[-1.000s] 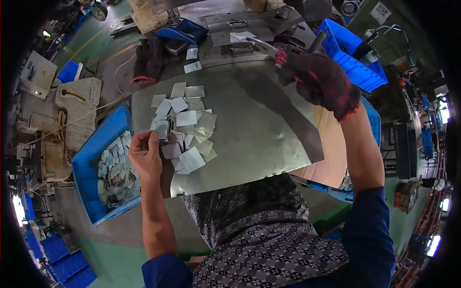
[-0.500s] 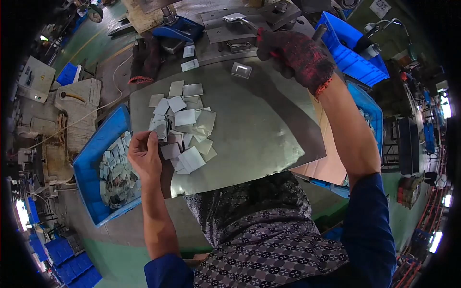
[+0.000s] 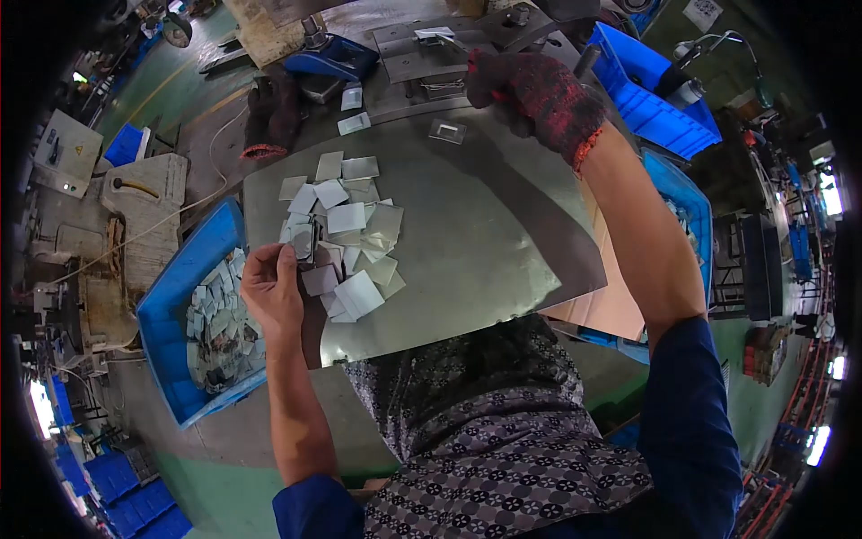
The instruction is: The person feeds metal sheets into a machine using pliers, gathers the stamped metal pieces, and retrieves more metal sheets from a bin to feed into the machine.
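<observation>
My left hand (image 3: pixel 272 283), bare, is pinched at the left edge of a pile of flat metal pieces (image 3: pixel 346 218); its fingertips meet a small stack of pieces (image 3: pixel 303 241). My right hand (image 3: pixel 537 97) wears a dark red-and-black glove and is closed around tongs, whose handles it hides. The thin tip of the tongs (image 3: pixel 456 42) reaches a bright metal piece (image 3: pixel 435 33) on the steel die block (image 3: pixel 395 56). On the metal sheet (image 3: pixel 467 234), below the block, lies a single piece with a raised rectangle (image 3: pixel 447 131).
A blue bin of metal pieces (image 3: pixel 162 337) stands at the left. An empty dark glove (image 3: pixel 272 115) lies at the upper left, beside two pieces (image 3: pixel 354 123) and a blue tool (image 3: pixel 332 59). Another blue bin (image 3: pixel 642 99) stands upper right, with cardboard (image 3: pixel 603 287) below.
My right hand has moved left with the tongs. A piece with a raised rectangle has appeared on the sheet and shifted slightly. My left hand has barely moved.
</observation>
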`<state>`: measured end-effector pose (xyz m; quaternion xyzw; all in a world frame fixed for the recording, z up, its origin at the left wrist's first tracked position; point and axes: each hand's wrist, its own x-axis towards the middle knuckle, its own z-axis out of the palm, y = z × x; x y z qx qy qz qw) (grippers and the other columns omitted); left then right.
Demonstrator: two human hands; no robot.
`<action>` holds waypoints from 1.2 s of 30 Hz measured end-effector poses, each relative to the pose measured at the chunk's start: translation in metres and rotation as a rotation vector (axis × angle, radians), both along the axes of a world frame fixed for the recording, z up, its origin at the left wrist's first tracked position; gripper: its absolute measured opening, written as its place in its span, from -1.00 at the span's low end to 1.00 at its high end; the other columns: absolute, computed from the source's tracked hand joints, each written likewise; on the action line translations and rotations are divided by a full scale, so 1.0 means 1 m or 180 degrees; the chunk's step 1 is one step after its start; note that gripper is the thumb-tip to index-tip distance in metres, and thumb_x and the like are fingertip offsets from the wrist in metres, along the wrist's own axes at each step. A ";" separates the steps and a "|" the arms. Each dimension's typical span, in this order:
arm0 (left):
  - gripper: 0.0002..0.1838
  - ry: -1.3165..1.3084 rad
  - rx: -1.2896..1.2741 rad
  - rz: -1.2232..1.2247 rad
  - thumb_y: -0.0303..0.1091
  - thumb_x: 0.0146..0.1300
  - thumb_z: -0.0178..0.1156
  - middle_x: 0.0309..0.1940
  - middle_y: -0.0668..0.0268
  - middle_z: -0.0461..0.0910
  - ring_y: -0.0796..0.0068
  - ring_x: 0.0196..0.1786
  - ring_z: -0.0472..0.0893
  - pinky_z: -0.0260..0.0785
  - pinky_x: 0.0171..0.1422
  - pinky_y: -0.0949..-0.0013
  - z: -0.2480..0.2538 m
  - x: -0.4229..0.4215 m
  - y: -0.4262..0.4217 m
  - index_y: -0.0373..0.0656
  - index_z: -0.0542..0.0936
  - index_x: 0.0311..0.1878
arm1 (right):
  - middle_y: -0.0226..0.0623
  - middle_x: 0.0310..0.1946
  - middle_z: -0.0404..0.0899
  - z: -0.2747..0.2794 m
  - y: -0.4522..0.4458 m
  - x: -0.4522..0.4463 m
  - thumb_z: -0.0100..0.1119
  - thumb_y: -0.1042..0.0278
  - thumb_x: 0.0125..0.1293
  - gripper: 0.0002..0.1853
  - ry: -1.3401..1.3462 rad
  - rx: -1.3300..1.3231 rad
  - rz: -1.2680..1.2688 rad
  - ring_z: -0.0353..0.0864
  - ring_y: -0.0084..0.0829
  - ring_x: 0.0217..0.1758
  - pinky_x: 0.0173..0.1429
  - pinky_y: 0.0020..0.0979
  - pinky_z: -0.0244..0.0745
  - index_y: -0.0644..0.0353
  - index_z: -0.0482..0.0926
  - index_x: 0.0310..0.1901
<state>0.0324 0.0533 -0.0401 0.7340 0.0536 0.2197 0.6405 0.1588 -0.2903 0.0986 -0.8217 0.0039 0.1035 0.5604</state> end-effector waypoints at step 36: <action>-0.41 0.1092 -0.2644 -0.1949 0.03 0.51 -0.11 0.08 0.26 0.50 0.50 0.18 0.42 0.19 0.29 0.45 0.069 -0.049 -0.115 -0.31 0.37 0.32 | -0.10 0.01 0.56 -0.033 0.056 -0.144 0.31 0.40 0.22 -0.54 -0.0306 0.0656 0.2086 0.66 -0.35 -0.04 -0.12 -0.34 0.57 0.23 0.47 0.16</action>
